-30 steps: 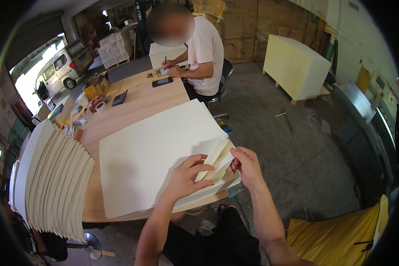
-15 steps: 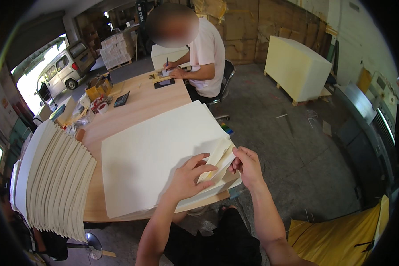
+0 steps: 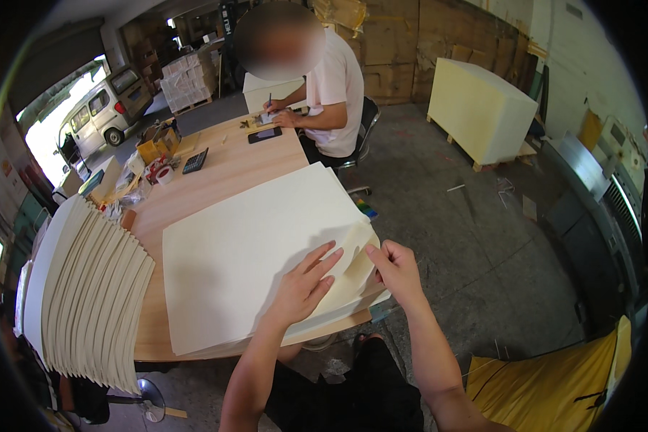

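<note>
Paper stack [image 3: 252,252] corner stays lifted; right hand [image 3: 396,270] still pinches it; left hand [image 3: 302,288] flat.

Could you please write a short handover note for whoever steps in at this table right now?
Left hand: flat, palm down, on the stack of large cream paper sheets near its right corner.
Right hand: pinching the lifted, curled corner of the top sheets.
The stack lies on the wooden table; a fanned pile of cream sheets sits at the table's left end.
Done: corner lifted and separated.
Left: the lifted sheets have not come off the stack.
A seated person writes at the far end.
</note>
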Tool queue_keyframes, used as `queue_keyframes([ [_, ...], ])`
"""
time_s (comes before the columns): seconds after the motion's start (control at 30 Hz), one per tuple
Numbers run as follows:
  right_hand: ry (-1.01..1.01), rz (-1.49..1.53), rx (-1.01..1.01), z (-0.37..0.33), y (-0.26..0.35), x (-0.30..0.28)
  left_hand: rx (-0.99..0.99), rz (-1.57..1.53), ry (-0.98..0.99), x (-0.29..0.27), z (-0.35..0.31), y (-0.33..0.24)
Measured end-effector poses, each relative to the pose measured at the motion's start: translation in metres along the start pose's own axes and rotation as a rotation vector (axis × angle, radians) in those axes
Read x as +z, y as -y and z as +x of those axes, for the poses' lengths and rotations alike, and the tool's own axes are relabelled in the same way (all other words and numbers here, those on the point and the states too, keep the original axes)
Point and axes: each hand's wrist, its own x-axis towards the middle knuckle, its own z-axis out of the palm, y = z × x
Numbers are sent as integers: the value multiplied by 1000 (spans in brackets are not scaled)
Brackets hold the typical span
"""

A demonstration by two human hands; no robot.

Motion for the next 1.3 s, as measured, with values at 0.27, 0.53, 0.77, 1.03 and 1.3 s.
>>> queue_keyframes([
  [0.27, 0, 563, 146, 2, 7, 5, 72, 126, 79, -2, 1, -11],
  [0.53, -579, -237, -363, -36, -20, 6, 27, 16, 40, 0, 0, 3],
  [0.77, 148, -609, -586, -49, -48, 9, 209, 378, 183, -2, 1, -19],
  [1.03, 157, -534, -505, -47, -52, 10, 229, 461, 150, 7, 2, -10],
  [1.3, -78, -404, -383, -48, -59, -11, 262, 524, 123, 8, 4, -1],
])
